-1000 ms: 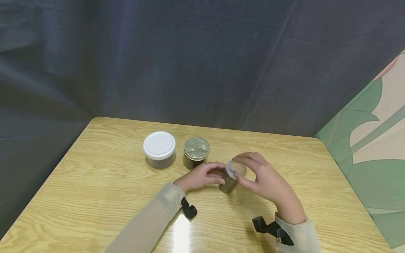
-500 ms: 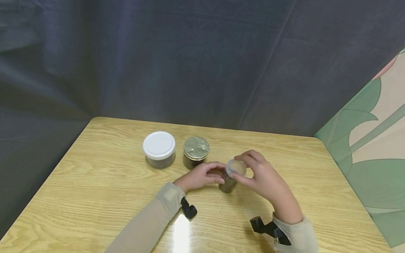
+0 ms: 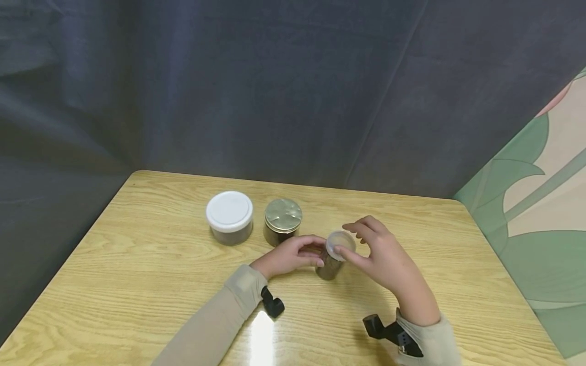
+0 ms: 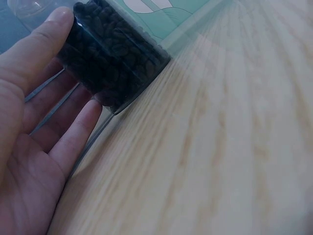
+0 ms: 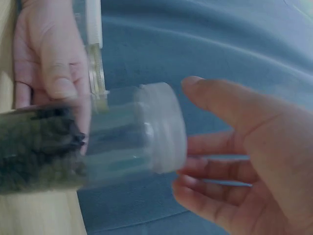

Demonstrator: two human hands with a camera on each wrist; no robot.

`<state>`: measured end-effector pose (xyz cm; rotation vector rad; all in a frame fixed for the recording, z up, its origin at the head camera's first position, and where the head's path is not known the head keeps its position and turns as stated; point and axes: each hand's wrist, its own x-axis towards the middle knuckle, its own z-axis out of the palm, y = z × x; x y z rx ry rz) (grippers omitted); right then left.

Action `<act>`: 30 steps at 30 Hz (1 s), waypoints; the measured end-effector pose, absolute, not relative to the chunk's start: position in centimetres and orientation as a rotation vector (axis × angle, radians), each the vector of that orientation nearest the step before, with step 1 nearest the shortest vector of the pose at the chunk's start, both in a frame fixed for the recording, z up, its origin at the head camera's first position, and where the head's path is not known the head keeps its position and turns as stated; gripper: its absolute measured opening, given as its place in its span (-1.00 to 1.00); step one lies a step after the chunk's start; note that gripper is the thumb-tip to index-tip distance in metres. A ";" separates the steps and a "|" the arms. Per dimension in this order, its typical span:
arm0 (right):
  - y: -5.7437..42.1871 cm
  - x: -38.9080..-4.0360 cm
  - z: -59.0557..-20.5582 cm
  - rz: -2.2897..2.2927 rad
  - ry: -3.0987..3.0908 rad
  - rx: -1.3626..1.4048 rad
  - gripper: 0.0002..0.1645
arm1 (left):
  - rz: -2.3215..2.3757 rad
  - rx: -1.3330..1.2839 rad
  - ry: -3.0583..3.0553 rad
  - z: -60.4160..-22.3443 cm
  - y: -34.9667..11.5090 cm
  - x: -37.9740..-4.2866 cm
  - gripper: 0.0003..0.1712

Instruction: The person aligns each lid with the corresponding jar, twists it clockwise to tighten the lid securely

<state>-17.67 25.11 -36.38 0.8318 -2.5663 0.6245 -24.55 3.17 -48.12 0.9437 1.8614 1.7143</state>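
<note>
A clear plastic jar [image 5: 117,132] part-filled with small dark bean-like pieces stands upright on the table. Its translucent screw lid [image 3: 341,241] sits on top. My left hand [image 3: 292,255] holds the jar's lower side between thumb and fingers; the left wrist view shows the thumb [image 4: 61,19] against the clear wall. Over the lid is my right hand [image 3: 382,254], its fingers spread loosely. In the right wrist view the right thumb [image 5: 215,100] stands a little off the lid, with the other fingers near its lower edge; whether these touch cannot be told.
A jar with a gold lid [image 3: 283,214] and dark contents stands just behind my left hand. Left of it is a wider tub with a white lid [image 3: 230,210]. Dark cloth [image 3: 274,91] hangs behind the wooden table [image 3: 160,264]; a patterned green panel [image 3: 545,244] borders the right.
The right hand's fingers have loosened and lifted off the lid's far side, with the hand turned slightly. The left hand and the jar have stayed in place.
</note>
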 end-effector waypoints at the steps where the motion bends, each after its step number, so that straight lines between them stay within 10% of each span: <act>1: 25.2 -17.6 -36.3 0.634 -2.568 0.848 -0.55 | 1.714 0.941 1.860 -48.1 3.2 -24.6 -0.44; 30: 24.9 -17.9 -36.9 0.646 -2.554 0.919 -0.49 | 1.718 0.951 1.853 -48.0 3.1 -24.5 -0.43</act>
